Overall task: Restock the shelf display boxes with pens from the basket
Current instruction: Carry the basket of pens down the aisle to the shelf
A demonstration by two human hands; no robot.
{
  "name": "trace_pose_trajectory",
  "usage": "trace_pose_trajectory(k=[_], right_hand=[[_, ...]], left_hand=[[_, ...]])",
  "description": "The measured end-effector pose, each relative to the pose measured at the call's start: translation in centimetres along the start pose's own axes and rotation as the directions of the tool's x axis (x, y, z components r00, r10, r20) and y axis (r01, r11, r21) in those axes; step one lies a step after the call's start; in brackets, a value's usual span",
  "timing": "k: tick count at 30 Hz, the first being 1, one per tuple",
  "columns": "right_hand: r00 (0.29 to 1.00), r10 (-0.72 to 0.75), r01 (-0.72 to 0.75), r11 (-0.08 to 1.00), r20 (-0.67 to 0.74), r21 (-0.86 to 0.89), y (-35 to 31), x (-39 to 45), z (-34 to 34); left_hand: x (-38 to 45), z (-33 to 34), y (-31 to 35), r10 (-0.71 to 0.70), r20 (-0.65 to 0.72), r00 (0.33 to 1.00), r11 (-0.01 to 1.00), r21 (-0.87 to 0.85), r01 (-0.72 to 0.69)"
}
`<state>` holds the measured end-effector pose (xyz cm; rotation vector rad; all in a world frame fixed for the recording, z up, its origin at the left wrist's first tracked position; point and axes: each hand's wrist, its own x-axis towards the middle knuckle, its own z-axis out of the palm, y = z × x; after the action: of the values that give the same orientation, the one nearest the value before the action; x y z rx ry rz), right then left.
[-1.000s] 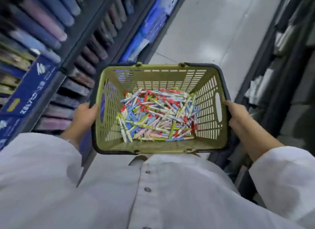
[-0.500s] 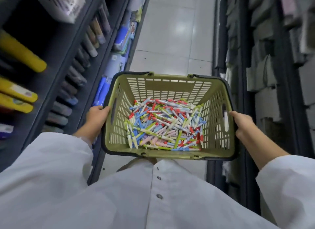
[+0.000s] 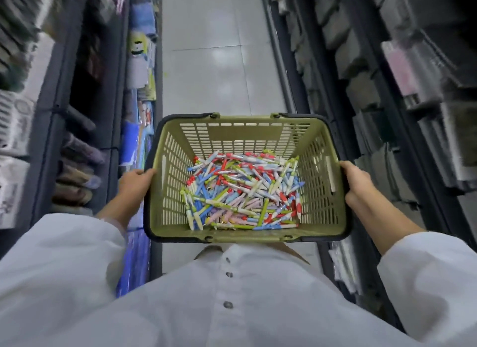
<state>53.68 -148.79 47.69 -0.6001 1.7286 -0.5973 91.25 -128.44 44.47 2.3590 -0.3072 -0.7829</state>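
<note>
I hold the basket (image 3: 245,130) in front of my shirt (image 3: 232,308), my left hand (image 3: 134,182) gripping its left rim and my right hand (image 3: 357,184) gripping its right rim. The pens (image 3: 242,191) lie heaped on the basket's bottom. Shelves (image 3: 64,114) stand on both sides of the basket.

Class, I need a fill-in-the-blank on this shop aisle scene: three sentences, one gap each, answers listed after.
1. The pens lie loose inside a green ____.
2. The left hand and right hand each grip one ____ of the basket.
3. The person's sleeves are ____ in colour.

Answers: basket; side; white
</note>
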Motion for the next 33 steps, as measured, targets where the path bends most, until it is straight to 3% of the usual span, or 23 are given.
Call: trace_pose_trajectory(k=[9, 16, 33], right_hand=[[0.997, 0.014, -0.006, 0.996, 0.079, -0.094, -20.1, 11.5, 18.6], [0.995, -0.038, 0.05, 0.991, 0.095, -0.126, -35.4, 21.4, 33.3], [1.0, 0.009, -0.008, 0.997, 0.019, -0.08, -68.3, 44.9, 64.5]], left_hand=[[18.7, -1.0, 15.7, -0.118, -0.076, 0.99, 0.992, -0.04, 0.116], [37.1, 2.3, 28.2, -0.206, -0.021, 0.978, 0.923, -0.337, 0.187], [78.9, 6.7, 62.9, -0.171, 0.027, 0.985, 0.952, -0.255, 0.173]])
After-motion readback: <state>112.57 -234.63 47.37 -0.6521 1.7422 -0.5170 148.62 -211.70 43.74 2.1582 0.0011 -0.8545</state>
